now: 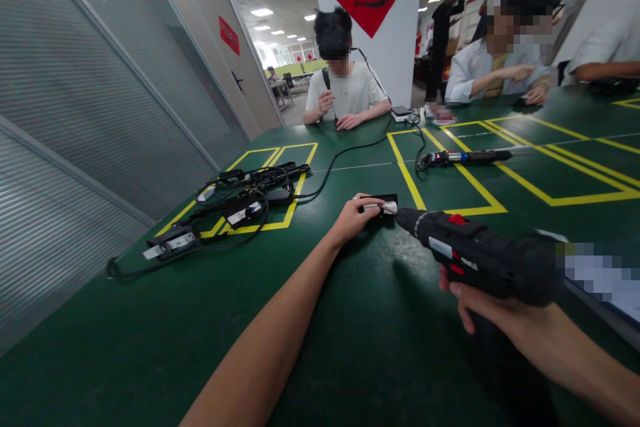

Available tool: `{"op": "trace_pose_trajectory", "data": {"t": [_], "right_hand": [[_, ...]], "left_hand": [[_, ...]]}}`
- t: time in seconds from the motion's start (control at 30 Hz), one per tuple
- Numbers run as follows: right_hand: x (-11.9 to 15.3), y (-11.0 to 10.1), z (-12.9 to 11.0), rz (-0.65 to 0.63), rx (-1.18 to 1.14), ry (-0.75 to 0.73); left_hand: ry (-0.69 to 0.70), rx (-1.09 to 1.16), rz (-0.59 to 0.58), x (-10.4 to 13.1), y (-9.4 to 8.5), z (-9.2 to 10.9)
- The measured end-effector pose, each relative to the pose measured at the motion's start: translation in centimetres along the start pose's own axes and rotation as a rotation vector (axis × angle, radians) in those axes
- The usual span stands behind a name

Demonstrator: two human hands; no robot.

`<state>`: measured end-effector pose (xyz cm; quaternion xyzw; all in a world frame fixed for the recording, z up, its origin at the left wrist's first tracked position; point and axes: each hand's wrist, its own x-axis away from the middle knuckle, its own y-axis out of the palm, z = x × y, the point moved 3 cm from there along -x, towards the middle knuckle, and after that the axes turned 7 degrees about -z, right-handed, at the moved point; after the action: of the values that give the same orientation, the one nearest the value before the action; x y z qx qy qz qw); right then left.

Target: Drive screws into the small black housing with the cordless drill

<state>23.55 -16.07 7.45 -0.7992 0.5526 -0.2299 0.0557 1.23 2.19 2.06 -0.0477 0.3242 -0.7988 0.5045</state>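
My right hand (493, 310) is wrapped round the handle of a black cordless drill (470, 253) with red buttons. The drill lies level, its chuck pointing left and away from me. Its tip meets, or comes very near, the right end of a small black block with a white label (389, 207); whether they touch I cannot tell. Closed over the left part of that block, my left hand (356, 219) presses it against the green table (350, 320). My fingers hide much of the block.
Black power adapters with tangled cables (255, 197) lie at the left. A black pen-like tool (470, 157) with a cord lies beyond the drill. A screen device (605, 287) is at the right edge. Across the table a person (345, 90) holds a screwdriver; another person (497, 73) sits farther right.
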Motion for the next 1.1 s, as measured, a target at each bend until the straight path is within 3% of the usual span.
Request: {"op": "trace_pose_trajectory", "data": {"t": [0.93,1.1], "right_hand": [[0.14,0.06,-0.70,0.062,-0.036,-0.041],[-0.05,0.01,-0.34,0.034,0.061,0.002]], "left_hand": [[0.006,-0.021,-0.021,0.11,0.00,0.53],[0.005,-0.017,-0.024,0.17,0.06,0.65]]}}
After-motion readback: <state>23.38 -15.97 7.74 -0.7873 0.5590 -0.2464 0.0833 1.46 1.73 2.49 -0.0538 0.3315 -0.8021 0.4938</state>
